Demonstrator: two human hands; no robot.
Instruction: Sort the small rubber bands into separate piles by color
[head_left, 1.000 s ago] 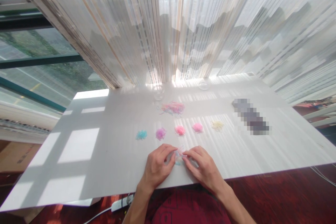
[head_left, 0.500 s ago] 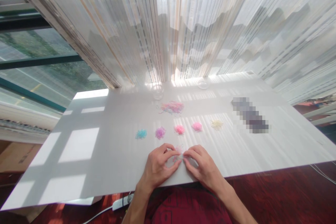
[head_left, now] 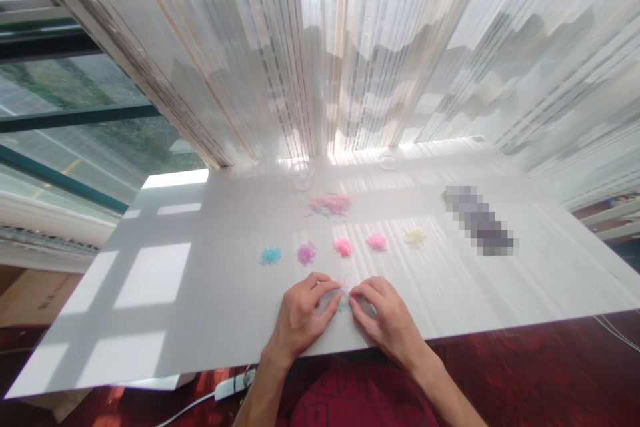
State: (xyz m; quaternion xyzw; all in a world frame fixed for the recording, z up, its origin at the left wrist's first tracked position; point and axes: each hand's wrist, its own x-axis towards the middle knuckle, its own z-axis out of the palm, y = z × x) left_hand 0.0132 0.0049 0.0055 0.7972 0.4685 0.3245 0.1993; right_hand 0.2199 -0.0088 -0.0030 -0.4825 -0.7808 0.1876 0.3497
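I look in from far away, and I use the mixed heap (head_left: 330, 204) on the white table (head_left: 225, 320) to tell where things are. It is made of thin little bits in pink, purple and blue, all jumbled up. I think they may be tiny bands, but they are too small for me to be sure.

On the near side of the heap, five little piles sit in a row, each with its own colour: a blue pile (head_left: 271, 255), a purple pile (head_left: 307, 253), a bright pink pile (head_left: 343, 247), a light pink pile (head_left: 377, 241) and a pale yellow pile (head_left: 415, 236). So lots of bits are apart by colour, and the big heap is all mixed.

Nearer to me than the row, some loose bits (head_left: 343, 307), pink and blue, lie mixed too. My left hand (head_left: 303, 313) and right hand (head_left: 393, 313) are on either side of them, fingers bent in. I cannot tell if either one is pinching a bit.

Past the heap are two clear dishes, a left one (head_left: 302, 175) and a right one (head_left: 388, 160). To the right of the heap lies a dark blurry thing (head_left: 483, 223).
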